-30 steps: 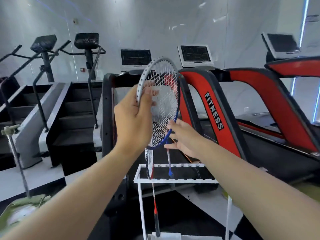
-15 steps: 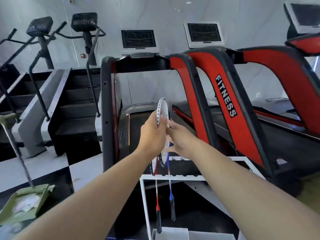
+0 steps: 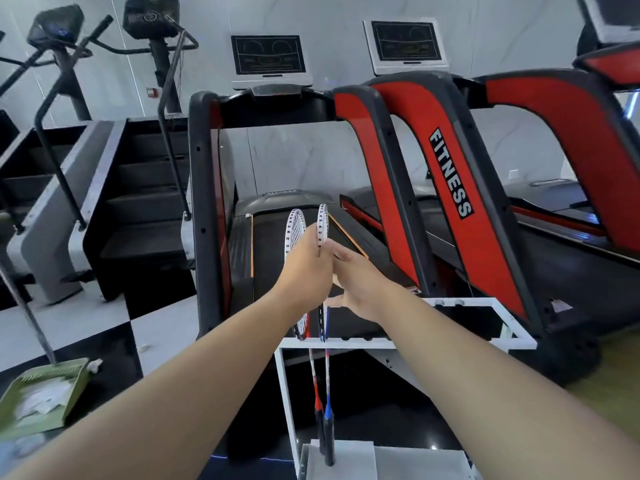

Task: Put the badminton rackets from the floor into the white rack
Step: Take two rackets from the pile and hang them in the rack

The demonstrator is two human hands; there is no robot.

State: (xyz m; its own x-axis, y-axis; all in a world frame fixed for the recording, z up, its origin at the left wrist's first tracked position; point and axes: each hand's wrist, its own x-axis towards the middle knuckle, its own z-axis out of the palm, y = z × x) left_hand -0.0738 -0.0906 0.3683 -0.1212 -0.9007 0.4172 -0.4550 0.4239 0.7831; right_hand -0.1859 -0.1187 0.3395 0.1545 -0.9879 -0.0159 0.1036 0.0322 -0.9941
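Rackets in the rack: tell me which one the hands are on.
The blue-necked racket, right of the red-necked racket. The left hand pinches its frame and the right hand touches it; the red one stands free.

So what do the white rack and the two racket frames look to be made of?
White rack: probably painted metal or wood, shown by flat square bars with an even matte white coat; the look leaves it open. Racket with the red shaft and racket with the blue shaft: thin glossy frames, likely painted metal or composite, strung with fine cord.
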